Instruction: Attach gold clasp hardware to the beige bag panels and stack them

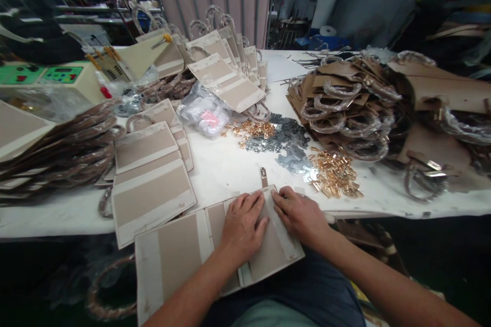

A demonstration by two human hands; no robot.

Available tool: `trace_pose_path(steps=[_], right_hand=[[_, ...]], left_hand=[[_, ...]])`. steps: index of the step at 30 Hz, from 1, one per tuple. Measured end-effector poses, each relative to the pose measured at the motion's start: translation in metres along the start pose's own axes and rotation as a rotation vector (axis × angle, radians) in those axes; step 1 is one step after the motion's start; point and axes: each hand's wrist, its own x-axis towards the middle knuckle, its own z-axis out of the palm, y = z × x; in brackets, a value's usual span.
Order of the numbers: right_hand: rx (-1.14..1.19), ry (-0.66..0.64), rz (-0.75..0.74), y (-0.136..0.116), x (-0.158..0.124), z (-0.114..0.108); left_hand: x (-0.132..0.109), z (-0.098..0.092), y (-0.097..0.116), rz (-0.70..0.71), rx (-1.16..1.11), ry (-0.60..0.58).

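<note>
The left hand (243, 227) lies flat on the beige bag panel (176, 253), fingers extended, thumb spread and pinching nothing. The right hand (301, 214) curls its fingers at the panel's upper right corner; whether they pinch anything cannot be told. The panel lies across the person's lap and the edge of the white table (215, 168). A strap tab with a metal clasp (263, 174) sticks out beyond its far edge, between both hands' fingertips and the grey metal plates (293, 158).
</note>
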Motion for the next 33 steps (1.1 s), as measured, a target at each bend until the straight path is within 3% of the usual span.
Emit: trace_pose_path(steps=[11, 15, 18, 22, 27, 33], right_hand=[[-0.081, -0.164, -0.083, -0.013, 0.010, -0.026], [-0.069, -0.141, -0.116, -0.011, 0.013, -0.032], [0.046, -0.056, -0.081, 0.010, 0.024, -0.034], [0.085, 0.120, 0.145, 0.061, 0.060, -0.034], [0.028, 0.097, 0.234, 0.109, 0.107, -0.027], [0.077, 0.087, 0.227, 0.123, 0.120, -0.013]], left_hand=[[-0.004, 0.004, 0.003, 0.052, 0.183, -0.029], [-0.005, 0.003, 0.002, 0.050, 0.187, -0.032], [-0.007, 0.002, -0.002, 0.039, 0.130, -0.026], [-0.008, 0.002, -0.004, 0.017, 0.059, -0.022], [-0.009, 0.003, -0.005, -0.010, -0.009, 0.002], [-0.011, 0.005, -0.007, -0.003, -0.065, 0.046]])
